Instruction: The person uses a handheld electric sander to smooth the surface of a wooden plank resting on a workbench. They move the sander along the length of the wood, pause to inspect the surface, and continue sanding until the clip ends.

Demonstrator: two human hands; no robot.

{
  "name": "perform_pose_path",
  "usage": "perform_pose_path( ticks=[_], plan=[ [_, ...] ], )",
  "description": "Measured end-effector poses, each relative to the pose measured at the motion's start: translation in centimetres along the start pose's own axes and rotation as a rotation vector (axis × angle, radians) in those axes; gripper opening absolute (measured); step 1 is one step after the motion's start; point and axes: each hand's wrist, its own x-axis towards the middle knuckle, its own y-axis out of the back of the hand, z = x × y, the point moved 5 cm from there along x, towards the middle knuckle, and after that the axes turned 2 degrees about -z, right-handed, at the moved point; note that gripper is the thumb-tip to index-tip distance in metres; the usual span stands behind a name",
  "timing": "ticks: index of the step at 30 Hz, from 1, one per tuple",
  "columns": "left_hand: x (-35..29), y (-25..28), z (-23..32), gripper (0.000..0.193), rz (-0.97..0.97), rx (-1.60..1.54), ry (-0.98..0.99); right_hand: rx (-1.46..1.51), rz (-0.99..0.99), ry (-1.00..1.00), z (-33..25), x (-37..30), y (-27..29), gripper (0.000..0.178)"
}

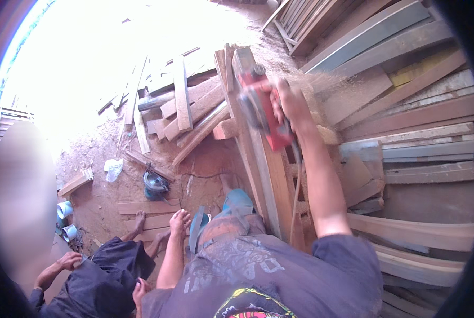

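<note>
In the head view, stacked boards [428,175] line the dusty floor [102,204] at right. The right hand [291,103] grips a red power planer [279,139] on a long beam [277,196]; the left hand [180,221] curls loosely, contents unclear. Pale lettering marks the shirt [295,275].

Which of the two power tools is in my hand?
The red power tool, gripped in your right hand; the blue power tool sits off to the left, no hand on it.

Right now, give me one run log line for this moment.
Right grip: closed on red power tool | Tool: over wooden beam | Left grip: loosely curled, nothing visible held | Sawdust: spraying rightward
</note>
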Motion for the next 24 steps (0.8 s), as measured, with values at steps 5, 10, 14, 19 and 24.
perform_pose_path(
  ticks=[5,10,14,19,24],
  plan=[
    [-2.8,-4.8,3.7,0.052,-0.096,0.104,-0.099,0.048,0.039,0.036,-3.2,9.1,-0.8,0.048],
    [-3.0,-4.0,4.5,0.045,-0.151,0.163,-0.185,0.028,-0.039,-0.012,-0.8,-1.6,-0.3,0.05],
    [-1.0,0.8,1.2,0.044,-0.127,0.239,-0.05,-0.042,0.0,-0.047,6.3,-18.5,2.3,0.062],
    [1.5,6.7,-3.6,0.045,-0.09,0.506,0.075,0.015,0.147,-0.254,14.1,-44.8,5.8,0.049],
    [1.5,3.8,-2.9,0.045,-0.196,0.558,0.062,0.033,0.268,-0.344,15.8,-51.5,5.6,0.047]
  ],
)
